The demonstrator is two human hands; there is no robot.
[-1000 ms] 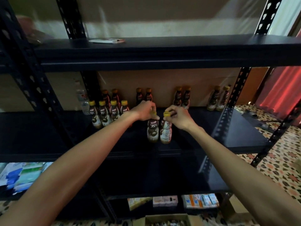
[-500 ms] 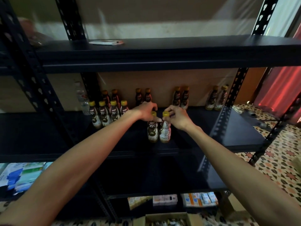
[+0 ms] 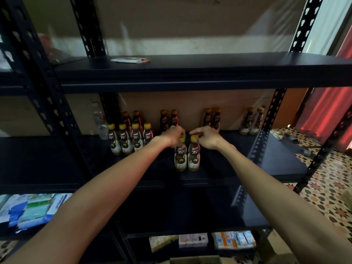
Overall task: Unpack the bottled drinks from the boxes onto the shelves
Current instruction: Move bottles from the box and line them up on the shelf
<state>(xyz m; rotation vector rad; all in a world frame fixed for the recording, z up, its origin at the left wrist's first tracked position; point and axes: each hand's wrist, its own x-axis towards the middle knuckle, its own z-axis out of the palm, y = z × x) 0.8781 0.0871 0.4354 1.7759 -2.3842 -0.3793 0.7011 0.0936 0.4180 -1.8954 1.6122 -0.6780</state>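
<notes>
Two brown drink bottles with yellow caps stand side by side on the black middle shelf. My left hand grips the cap of the left bottle. My right hand curls its fingers over the cap of the right bottle, whose cap shows below the fingertips. A row of several like bottles stands to the left, with more behind it. Pairs of bottles stand at the back: one pair, a second pair and a third pair.
A clear water bottle stands beside the left upright. A flat packet lies on the upper shelf. Packets and small cartons fill lower shelves. An open cardboard box sits below. Patterned floor lies right.
Both hands stay at the caps of the two bottles, which stand in the same spot on the shelf. Only the view has shifted slightly.
</notes>
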